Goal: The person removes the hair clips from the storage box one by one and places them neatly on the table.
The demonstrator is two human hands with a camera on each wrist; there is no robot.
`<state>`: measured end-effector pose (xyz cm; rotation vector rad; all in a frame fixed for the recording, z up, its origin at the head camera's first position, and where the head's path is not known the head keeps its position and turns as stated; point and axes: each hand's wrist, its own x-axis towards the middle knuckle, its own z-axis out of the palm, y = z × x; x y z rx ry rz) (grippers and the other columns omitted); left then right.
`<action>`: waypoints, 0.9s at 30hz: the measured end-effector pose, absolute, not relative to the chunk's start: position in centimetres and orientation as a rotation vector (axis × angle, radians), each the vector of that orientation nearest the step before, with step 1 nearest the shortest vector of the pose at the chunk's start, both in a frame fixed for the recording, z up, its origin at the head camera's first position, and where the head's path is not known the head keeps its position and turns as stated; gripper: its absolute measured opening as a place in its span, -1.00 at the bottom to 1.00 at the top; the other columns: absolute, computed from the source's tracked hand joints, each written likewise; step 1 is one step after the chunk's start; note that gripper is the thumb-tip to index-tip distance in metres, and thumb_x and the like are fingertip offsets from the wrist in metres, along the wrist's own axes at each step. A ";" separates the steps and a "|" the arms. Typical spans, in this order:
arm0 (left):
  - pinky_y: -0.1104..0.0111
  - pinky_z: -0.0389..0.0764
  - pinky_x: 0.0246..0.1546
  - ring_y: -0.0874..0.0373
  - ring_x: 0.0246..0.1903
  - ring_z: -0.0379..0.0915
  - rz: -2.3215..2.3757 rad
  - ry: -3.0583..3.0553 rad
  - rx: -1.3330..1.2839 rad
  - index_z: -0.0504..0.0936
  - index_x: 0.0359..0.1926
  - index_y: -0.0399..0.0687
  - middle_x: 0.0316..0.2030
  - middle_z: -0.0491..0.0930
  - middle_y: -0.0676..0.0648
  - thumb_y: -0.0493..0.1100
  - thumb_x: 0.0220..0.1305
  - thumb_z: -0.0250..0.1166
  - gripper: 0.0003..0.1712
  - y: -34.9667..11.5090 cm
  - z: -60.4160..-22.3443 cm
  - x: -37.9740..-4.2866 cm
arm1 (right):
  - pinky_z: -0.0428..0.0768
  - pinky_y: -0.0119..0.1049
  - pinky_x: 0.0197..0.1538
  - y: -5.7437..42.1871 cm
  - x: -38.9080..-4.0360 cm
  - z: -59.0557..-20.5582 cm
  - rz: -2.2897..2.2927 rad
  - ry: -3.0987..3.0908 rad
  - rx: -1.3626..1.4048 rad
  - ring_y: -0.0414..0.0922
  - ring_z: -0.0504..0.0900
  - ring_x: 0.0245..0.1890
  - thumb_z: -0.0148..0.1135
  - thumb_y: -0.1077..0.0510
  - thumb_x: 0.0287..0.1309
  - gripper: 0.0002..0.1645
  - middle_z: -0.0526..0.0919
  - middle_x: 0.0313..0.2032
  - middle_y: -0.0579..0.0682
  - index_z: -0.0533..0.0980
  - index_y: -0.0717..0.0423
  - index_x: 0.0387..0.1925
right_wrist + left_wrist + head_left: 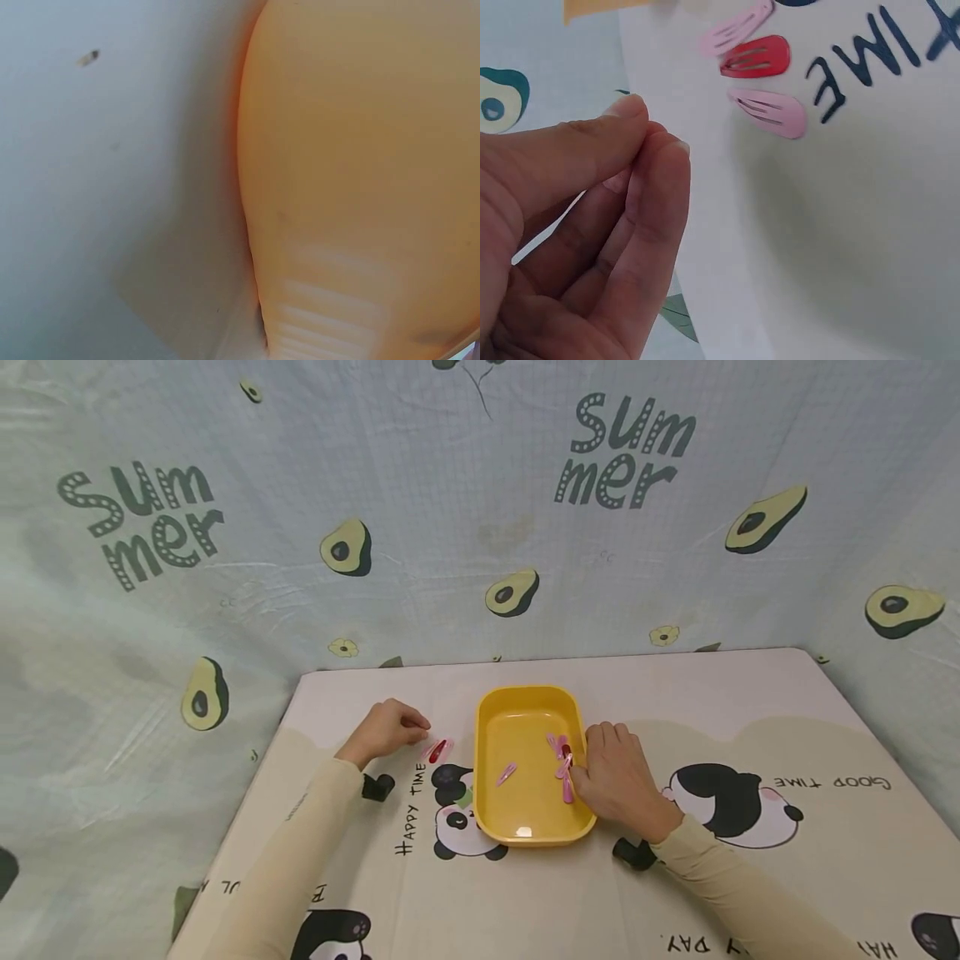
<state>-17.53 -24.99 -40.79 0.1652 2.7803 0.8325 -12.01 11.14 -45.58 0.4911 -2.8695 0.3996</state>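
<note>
In the head view, a yellow tray (525, 810) stands at the middle of the table. My right hand (618, 777) grips its right side, thumb over the rim; the right wrist view shows mostly the tray's outer wall (345, 165). Inside lie a lone pink hair clip (507, 773) and a cluster of several clips (567, 789), partly by my thumb. Left of the tray, my left hand (592, 217) hovers with thumb and fingertips together and no object visible between them. Beside it a red hair clip (759, 56) lies between two pink clips (774, 114).
A cream tablecloth (570, 893) with panda prints and lettering covers the table. Behind it hangs a pale sheet (435, 610) printed with avocados. Dark wrist straps (634, 854) show at both wrists.
</note>
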 end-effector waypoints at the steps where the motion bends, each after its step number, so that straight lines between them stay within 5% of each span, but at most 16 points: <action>1: 0.25 0.67 -0.11 0.13 -0.25 0.64 0.830 2.781 0.176 0.78 -0.03 -0.22 -0.13 0.78 -0.17 -0.22 0.36 0.37 -0.77 -24.9 -40.7 -17.5 | 0.23 -0.15 -0.16 11.2 -12.0 -45.6 0.400 -2.869 0.490 0.02 0.28 -0.27 0.18 0.06 0.16 -0.61 0.34 -0.38 0.06 0.42 0.31 -0.15; 11: 0.20 0.74 0.00 0.10 -0.21 0.66 0.810 2.782 0.237 0.76 0.03 -0.18 -0.09 0.78 -0.14 -0.15 0.39 0.36 -0.72 -23.4 -39.2 -17.2 | 0.22 -0.15 -0.16 11.4 -12.2 -45.8 0.406 -2.884 0.488 0.02 0.27 -0.27 0.18 0.04 0.16 -0.61 0.32 -0.38 0.06 0.41 0.30 -0.15; 27: 0.27 0.76 -0.10 0.14 -0.27 0.68 0.852 2.766 0.331 0.80 -0.06 -0.09 -0.16 0.80 -0.10 -0.10 0.37 0.38 -0.78 -19.6 -37.2 -17.2 | 0.24 -0.13 -0.13 11.4 -12.1 -45.5 0.448 -2.890 0.504 0.03 0.28 -0.24 0.19 0.03 0.17 -0.60 0.32 -0.36 0.06 0.41 0.29 -0.15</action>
